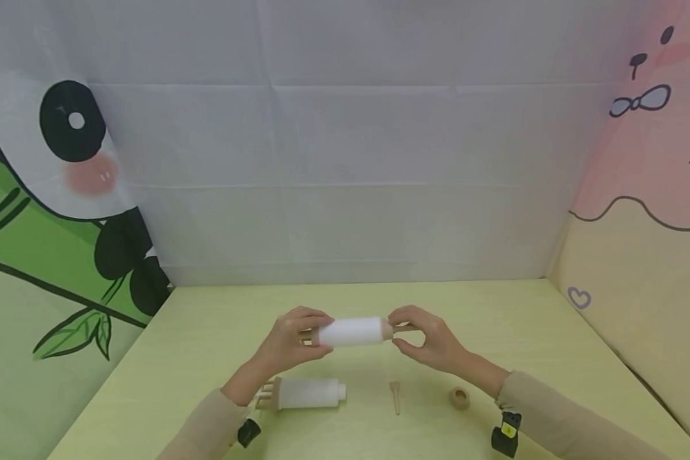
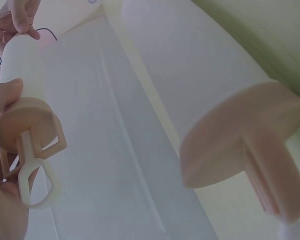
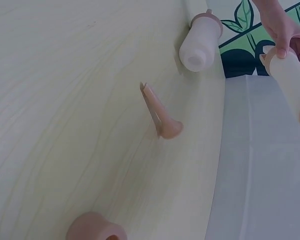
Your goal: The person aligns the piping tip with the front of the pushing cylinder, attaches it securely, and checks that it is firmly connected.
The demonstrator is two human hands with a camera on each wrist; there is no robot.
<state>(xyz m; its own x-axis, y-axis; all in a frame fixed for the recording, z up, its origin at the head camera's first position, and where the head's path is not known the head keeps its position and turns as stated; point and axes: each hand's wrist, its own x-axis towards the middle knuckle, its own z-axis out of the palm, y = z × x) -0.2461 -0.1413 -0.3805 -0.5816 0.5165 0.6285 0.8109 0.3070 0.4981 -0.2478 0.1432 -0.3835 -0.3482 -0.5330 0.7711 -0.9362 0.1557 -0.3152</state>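
Above the table, a white tube like a decorating syringe (image 1: 353, 332) lies level between both hands. My left hand (image 1: 287, 342) grips its beige flanged end, thumb and fingers on opposite sides. In the left wrist view, a white loop (image 2: 37, 185) and beige side grips stick out behind that flange (image 2: 25, 125). At the other end, my right hand (image 1: 431, 338) pinches the beige collar (image 1: 387, 329), from which a slim nozzle (image 1: 405, 328) extends toward the palm. The right wrist view shows little of this hand, at its right edge.
Nearer on the table lie a second white tube (image 1: 309, 393) with a beige flange, a small flared, split-ended beige nozzle (image 3: 161, 114) and a beige ring cap (image 1: 459, 398). A pale cloth wall (image 1: 351, 191) stands behind the table, with printed panels at both sides.
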